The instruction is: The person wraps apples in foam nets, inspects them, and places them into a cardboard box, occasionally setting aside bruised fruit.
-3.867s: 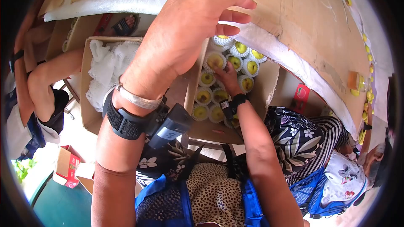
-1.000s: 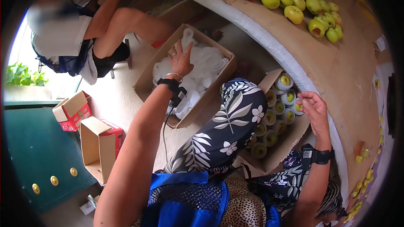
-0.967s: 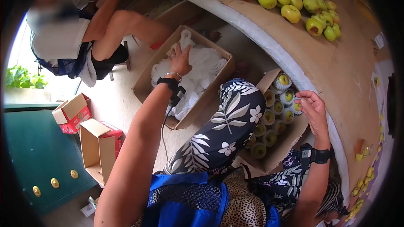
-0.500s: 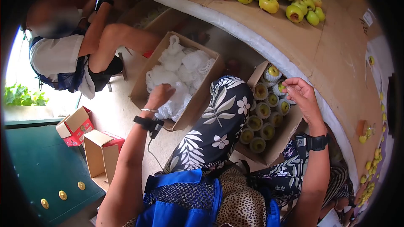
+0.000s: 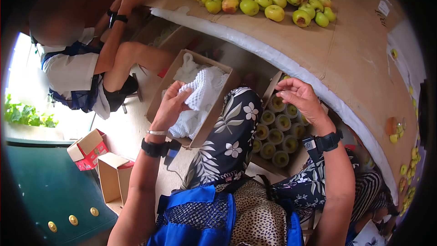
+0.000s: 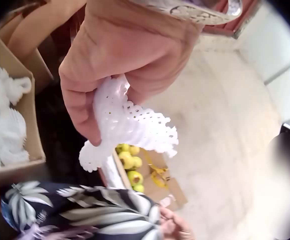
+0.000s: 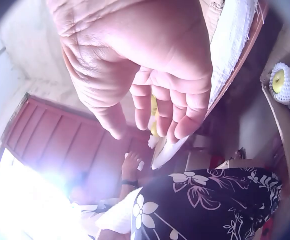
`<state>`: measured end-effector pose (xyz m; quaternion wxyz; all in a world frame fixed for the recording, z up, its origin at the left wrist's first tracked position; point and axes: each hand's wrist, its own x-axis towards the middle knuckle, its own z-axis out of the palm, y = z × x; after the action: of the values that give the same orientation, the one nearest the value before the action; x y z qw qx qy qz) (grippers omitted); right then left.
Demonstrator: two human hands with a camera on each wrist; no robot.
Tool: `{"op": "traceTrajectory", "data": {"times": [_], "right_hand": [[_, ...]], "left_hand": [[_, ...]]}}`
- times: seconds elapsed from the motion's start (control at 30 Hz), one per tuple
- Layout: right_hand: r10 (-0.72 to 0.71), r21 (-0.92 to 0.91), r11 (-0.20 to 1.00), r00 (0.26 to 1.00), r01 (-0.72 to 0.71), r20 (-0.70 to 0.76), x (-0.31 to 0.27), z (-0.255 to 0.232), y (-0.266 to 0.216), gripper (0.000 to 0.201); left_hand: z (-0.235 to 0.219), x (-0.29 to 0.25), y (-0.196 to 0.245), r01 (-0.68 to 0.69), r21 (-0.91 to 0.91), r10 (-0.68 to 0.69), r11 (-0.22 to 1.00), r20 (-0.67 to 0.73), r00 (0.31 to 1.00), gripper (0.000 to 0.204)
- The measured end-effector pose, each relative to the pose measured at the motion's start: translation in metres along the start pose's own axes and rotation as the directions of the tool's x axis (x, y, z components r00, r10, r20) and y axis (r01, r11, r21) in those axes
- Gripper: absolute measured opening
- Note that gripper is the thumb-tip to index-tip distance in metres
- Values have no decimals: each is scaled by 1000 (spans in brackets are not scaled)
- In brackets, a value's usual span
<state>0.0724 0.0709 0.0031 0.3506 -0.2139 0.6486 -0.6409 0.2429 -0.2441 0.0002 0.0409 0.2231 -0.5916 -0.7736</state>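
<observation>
My left hand pinches a white foam fruit net between thumb and fingers, above a cardboard box heaped with more white nets. In the left wrist view the foam net hangs from the curled fingers, its meshed end flared. My right hand is raised near the table edge, fingers loosely bent with nothing in them; the right wrist view shows the palm and bare fingers. Below it stands a box of apples in foam nets, partly hidden by the hand.
On the cardboard-covered table lies a pile of loose yellow-green apples. A seated person works at the far left. Two small red cartons stand beside a green cabinet. My patterned trouser knee rises between the two boxes.
My left hand reached into the box of nets and has come up toward me with one foam net. My right hand has shifted left, still holding nothing. The head view has turned.
</observation>
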Motion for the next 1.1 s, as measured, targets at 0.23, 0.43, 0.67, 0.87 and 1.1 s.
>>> {"op": "traceTrajectory", "data": {"times": [0.23,0.43,0.67,0.87,1.1], "right_hand": [[-23,237,971,989,-13,149,-5,18,-9,41],[-167,198,963,982,183,-92,-8,30,-2,29],[-363,-128,930,810,344,-461,9,-4,17,34],[-405,-168,914,818,369,-409,0,5,7,32],[-317,-141,948,877,285,-361,-11,8,5,29]], "left_hand": [[89,-5,16,171,-304,-36,937,403,914,16],[136,8,-10,150,-146,-82,978,391,917,21],[177,-12,-13,-207,-91,202,974,-57,978,31],[194,-12,-31,-408,-26,407,913,121,905,35],[200,-10,-34,-372,-209,394,905,77,916,21]]}}
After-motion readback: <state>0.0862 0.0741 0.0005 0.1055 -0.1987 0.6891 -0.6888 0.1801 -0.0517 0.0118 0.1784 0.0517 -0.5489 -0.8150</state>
